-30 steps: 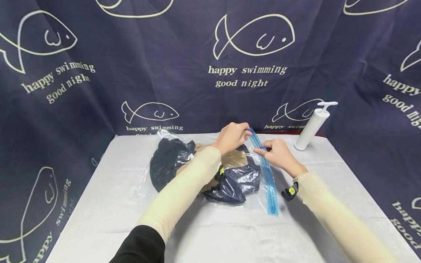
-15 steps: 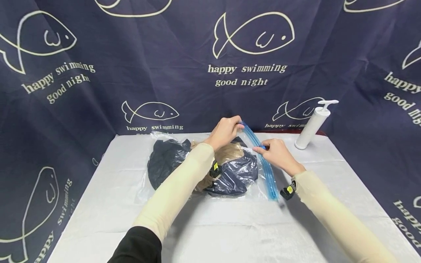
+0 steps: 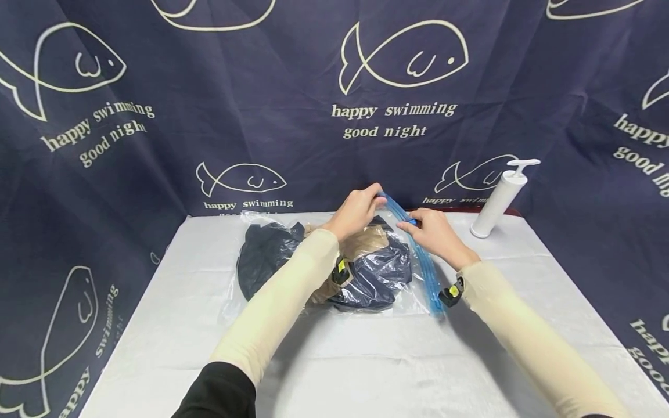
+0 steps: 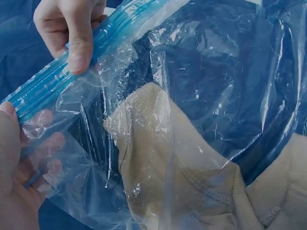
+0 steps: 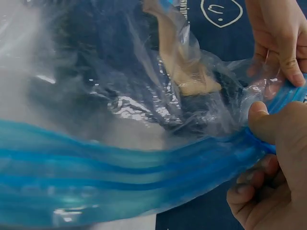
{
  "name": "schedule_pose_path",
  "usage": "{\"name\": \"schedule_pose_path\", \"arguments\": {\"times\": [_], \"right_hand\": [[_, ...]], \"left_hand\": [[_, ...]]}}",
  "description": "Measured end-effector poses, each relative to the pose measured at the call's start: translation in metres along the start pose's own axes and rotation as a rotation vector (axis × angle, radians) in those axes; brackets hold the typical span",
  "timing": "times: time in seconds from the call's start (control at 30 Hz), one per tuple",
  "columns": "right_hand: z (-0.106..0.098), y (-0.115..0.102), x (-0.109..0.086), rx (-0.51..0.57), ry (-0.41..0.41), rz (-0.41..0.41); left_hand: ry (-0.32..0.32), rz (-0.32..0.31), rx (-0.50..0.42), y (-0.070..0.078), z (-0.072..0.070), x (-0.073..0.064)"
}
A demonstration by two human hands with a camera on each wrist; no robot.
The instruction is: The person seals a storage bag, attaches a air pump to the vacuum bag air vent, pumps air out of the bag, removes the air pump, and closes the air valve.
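Note:
A clear plastic zip bag [image 3: 418, 302] with a blue zip strip [image 3: 431, 277] lies on the white table, its strip raised at the far end. Inside are dark blue and tan folded clothes [image 3: 373, 278]. My left hand [image 3: 355, 212] pinches the strip's far end, thumb on top and fingers beneath the film in the left wrist view. A little nearer along the strip, my right hand [image 3: 436, 235] pinches a small blue zip slider [image 3: 414, 222] on it. Thumb and curled fingers of the right hand [image 5: 278, 158] hide most of the slider in the right wrist view.
A white hand pump [image 3: 496, 203] with a T-shaped handle stands at the table's back right corner. Navy cloth [image 3: 313, 75] printed with fish hangs behind and at both sides of the white table [image 3: 345, 366].
My left hand has drawn the strip's far end left and up, and the bag has shifted slightly left. Lately my right hand has moved a little toward the left hand along the strip.

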State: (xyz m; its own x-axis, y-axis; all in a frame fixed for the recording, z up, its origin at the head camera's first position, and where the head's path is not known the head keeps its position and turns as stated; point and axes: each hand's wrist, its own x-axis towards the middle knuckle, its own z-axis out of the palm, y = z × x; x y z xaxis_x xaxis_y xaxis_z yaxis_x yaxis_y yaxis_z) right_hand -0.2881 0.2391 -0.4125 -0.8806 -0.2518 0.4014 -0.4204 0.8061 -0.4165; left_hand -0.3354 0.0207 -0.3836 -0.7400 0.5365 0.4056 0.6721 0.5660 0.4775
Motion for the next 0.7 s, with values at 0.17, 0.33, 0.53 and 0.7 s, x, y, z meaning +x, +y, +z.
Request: {"name": "schedule_pose_path", "arguments": {"times": [0.17, 0.33, 0.53, 0.7], "right_hand": [[0.0018, 0.003, 0.0029, -0.008, -0.037, -0.01], [0.004, 0.0066, 0.0048, -0.025, -0.085, -0.05], [0.0055, 0.0061, 0.0006, -0.099, -0.074, -0.06], [0.0084, 0.0042, -0.0029, -0.07, -0.05, -0.044]], "left_hand": [[-0.019, 0.034, -0.033, -0.0011, 0.0046, -0.0021], [-0.02, 0.065, -0.021, -0.0013, 0.0067, -0.003], [0.008, 0.022, 0.058, 0.0042, 0.0068, -0.002], [0.012, -0.044, 0.096, 0.007, 0.0, -0.0039]]}}
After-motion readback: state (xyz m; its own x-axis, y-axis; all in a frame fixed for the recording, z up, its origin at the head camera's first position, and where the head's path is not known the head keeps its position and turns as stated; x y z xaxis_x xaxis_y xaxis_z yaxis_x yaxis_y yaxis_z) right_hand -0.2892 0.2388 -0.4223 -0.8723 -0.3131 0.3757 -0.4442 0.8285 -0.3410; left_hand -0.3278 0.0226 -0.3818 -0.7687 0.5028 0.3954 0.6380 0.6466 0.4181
